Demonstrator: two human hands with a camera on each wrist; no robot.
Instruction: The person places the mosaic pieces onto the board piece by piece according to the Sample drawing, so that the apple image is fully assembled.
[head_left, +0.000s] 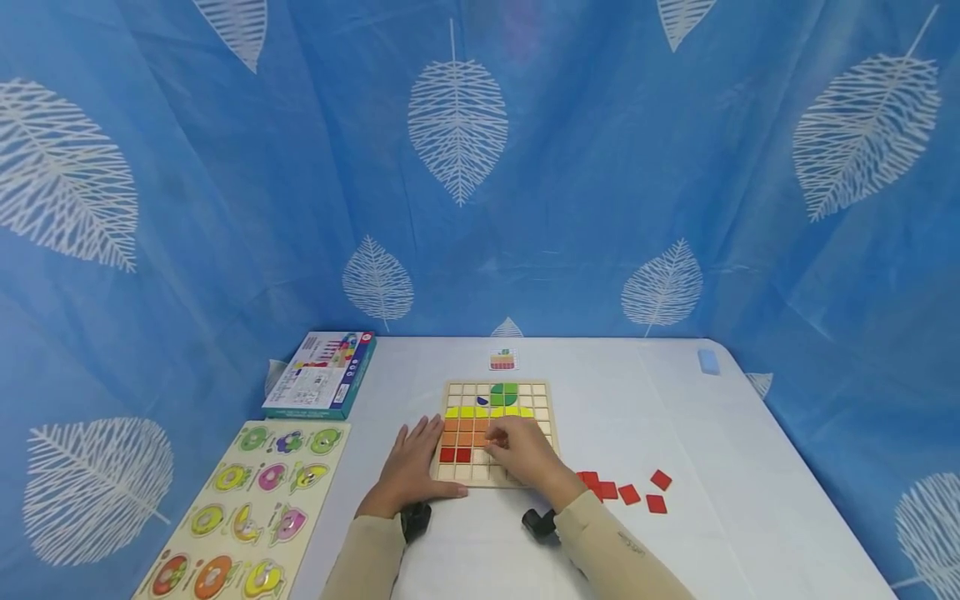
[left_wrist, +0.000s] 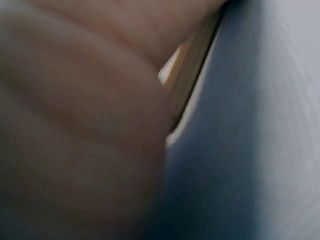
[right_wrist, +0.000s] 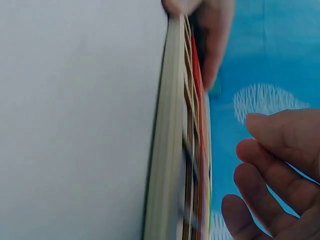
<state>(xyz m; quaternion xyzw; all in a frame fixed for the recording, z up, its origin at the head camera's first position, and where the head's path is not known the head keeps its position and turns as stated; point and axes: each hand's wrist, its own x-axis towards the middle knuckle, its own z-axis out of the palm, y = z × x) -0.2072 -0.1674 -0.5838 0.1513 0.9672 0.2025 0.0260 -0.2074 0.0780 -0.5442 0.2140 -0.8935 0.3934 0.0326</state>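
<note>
A square wooden grid board [head_left: 553, 417] lies on the table, with green, yellow, orange and red tiles in some of its cells. My left hand [head_left: 408, 467] rests along its left side, thumb stretched along the front edge. In the left wrist view, the hand [left_wrist: 85, 115] hides most of the board. Above the board's middle hovers my right hand [head_left: 522, 450], covering several cells. Seen from the right wrist, its fingers [right_wrist: 255, 175] are loosely bent, with no tile visible between them. Two red tiles [head_left: 455, 455] sit side by side at the lower left of the grid.
Several loose red tiles [head_left: 630, 494] lie right of the board, partly behind the right forearm. Behind the board is a small picture card [head_left: 504, 359]. On the left are a boxed set [head_left: 318, 375] and a fruit puzzle board [head_left: 247, 500]. A blue block [head_left: 708, 362] lies far right.
</note>
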